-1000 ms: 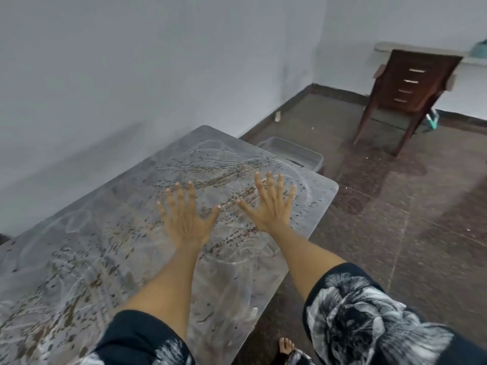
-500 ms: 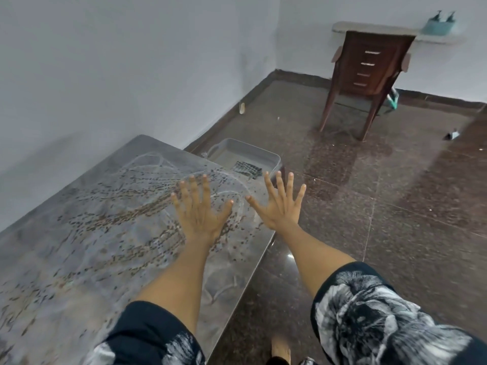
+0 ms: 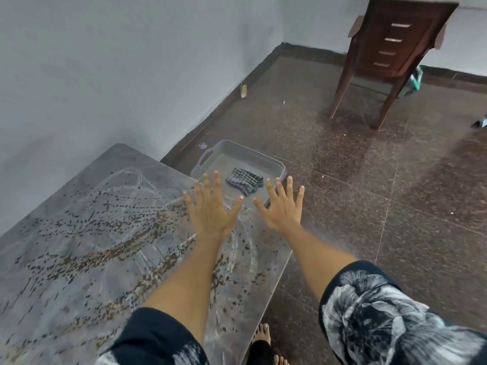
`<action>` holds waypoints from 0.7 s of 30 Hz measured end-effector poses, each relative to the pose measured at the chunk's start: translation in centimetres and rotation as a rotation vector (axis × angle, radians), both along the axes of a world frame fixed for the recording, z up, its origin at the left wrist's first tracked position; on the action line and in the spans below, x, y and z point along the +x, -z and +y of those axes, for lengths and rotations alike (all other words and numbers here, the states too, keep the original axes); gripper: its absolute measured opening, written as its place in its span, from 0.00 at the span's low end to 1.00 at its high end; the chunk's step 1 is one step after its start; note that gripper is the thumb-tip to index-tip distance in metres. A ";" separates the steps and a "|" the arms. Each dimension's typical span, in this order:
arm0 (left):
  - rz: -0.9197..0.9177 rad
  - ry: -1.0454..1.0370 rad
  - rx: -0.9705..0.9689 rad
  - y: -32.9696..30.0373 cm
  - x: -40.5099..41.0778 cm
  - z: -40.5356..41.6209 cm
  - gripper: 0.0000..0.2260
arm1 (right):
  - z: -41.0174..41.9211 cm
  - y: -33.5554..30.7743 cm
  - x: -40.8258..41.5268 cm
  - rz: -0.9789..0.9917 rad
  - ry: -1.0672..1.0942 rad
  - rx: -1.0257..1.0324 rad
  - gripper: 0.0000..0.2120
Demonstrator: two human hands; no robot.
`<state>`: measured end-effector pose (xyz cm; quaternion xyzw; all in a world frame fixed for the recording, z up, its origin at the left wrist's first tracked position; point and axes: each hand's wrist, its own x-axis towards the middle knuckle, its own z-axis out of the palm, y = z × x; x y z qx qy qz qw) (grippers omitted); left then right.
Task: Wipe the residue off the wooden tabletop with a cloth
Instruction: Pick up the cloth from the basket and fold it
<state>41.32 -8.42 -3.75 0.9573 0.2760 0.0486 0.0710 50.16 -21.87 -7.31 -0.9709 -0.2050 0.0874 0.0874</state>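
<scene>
The tabletop (image 3: 79, 246) fills the lower left; it looks grey and is covered with brown specks and pale swirl marks. A checked grey cloth (image 3: 244, 180) lies crumpled in a grey plastic tray (image 3: 274, 162) on the floor just past the table's far end. My left hand (image 3: 210, 209) is spread, palm down, over the table's far corner. My right hand (image 3: 283, 206) is spread beside it, over the table edge and the tray's near rim. Both hands hold nothing. The cloth lies between and just beyond my fingertips.
A white wall (image 3: 105, 75) runs along the table's left side. A dark wooden chair (image 3: 390, 48) stands at the back right on the speckled brown floor (image 3: 342, 193). My bare feet (image 3: 262, 335) show below the table edge.
The view has swung right and forward past the table's end, bringing the tray and cloth fully into sight. Both spread hands have moved from over the tabletop toward the tray.
</scene>
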 end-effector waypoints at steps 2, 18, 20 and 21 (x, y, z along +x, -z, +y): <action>-0.035 0.046 -0.124 0.4 2.3 0.7 0.32 | 1.0 0.2 1.9 0.009 -0.006 0.003 0.32; -0.052 -0.581 -1.043 12.8 21.2 7.3 0.17 | 12.6 13.9 20.3 0.276 -0.153 -0.043 0.27; -0.044 -0.654 -1.090 15.1 22.7 7.9 0.17 | 13.5 15.9 21.7 0.303 -0.170 -0.052 0.27; -0.040 -0.686 -1.131 16.2 23.3 8.1 0.16 | 13.8 16.9 22.4 0.320 -0.175 -0.060 0.27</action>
